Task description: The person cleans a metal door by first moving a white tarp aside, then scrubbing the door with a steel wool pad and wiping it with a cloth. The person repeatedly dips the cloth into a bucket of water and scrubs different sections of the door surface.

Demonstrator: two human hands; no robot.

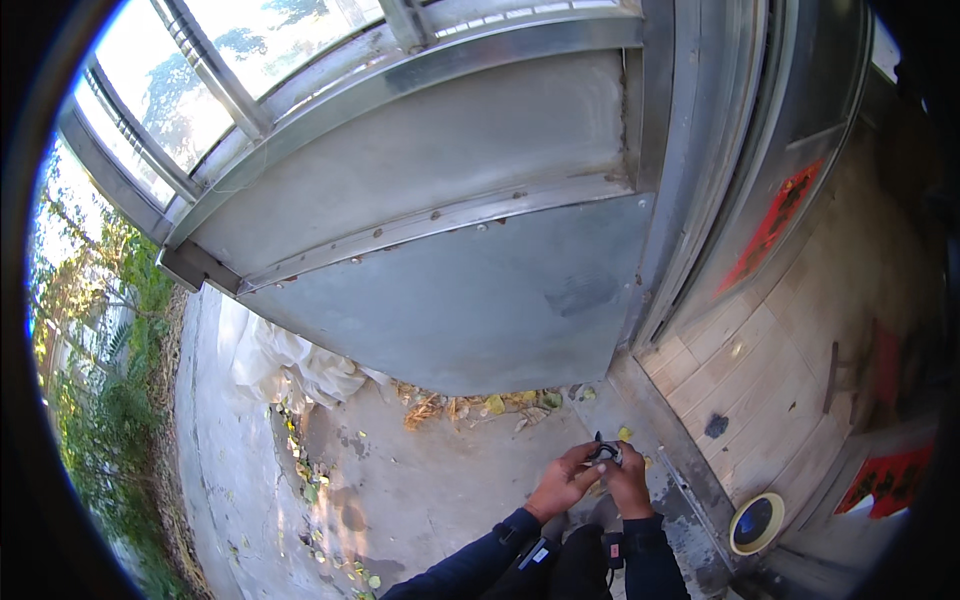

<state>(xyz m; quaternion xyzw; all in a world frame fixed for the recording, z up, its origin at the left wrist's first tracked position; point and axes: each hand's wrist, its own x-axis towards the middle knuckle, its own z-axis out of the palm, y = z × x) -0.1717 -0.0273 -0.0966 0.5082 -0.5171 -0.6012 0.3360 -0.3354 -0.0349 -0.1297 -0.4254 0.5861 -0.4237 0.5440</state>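
My left hand (562, 481) and my right hand (628, 484) meet low in the view, a little right of centre. Between their fingertips they grip a small black curved object (605, 450) with a pale or metallic part. Its exact kind cannot be told, as the fingers cover much of it. Both hands are above the concrete ground beside a doorway. A large grey sheet-metal door (465, 300) stands before me, its bottom edge just beyond the hands and apart from them.
Right of the hands runs the door sill (679, 424), with a tiled floor (750, 360) behind it. A cream-rimmed basin (776, 521) stands by the sill. White crumpled sheeting (292, 364) and dry leaves (450, 409) lie near the door. Green shrubs (105, 405) line the left.
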